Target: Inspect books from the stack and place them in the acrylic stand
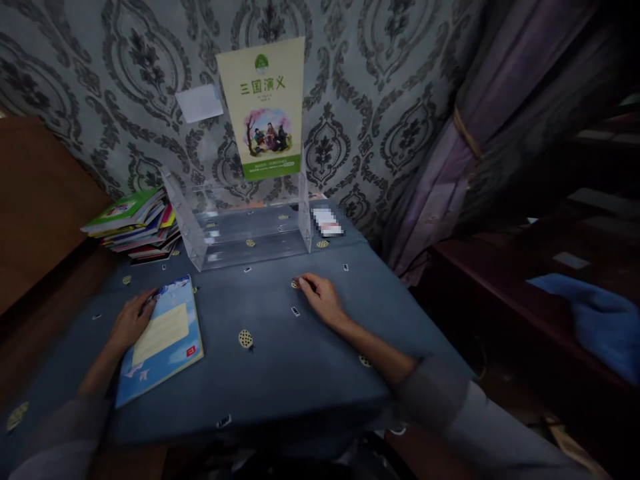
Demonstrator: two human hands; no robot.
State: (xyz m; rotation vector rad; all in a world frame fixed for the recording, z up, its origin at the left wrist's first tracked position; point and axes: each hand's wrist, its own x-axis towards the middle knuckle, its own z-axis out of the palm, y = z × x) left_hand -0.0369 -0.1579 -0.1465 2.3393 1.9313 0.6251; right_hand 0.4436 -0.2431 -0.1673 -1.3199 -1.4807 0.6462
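Note:
My left hand [133,322] lies over the upper left edge of a blue book [163,340], its fingers closed on that edge. The book rests on the table with a pale yellow panel and a small red mark on its cover. My right hand [323,297] is on the tablecloth to the right, fingers curled in and thumb close to the index finger. I see nothing held in it, though its palm side is hidden. Beyond both hands stands a clear plastic stand [197,247]. A cream and green book [273,93] is upright at the stand's back, against the wall.
A stack of books [133,223] sits at the table's back left. By the stand's right side lies a small blurred rectangular item [327,221]. A white card [200,103] is on the wall. To the right are a tied curtain [440,147] and a blue cloth [600,313].

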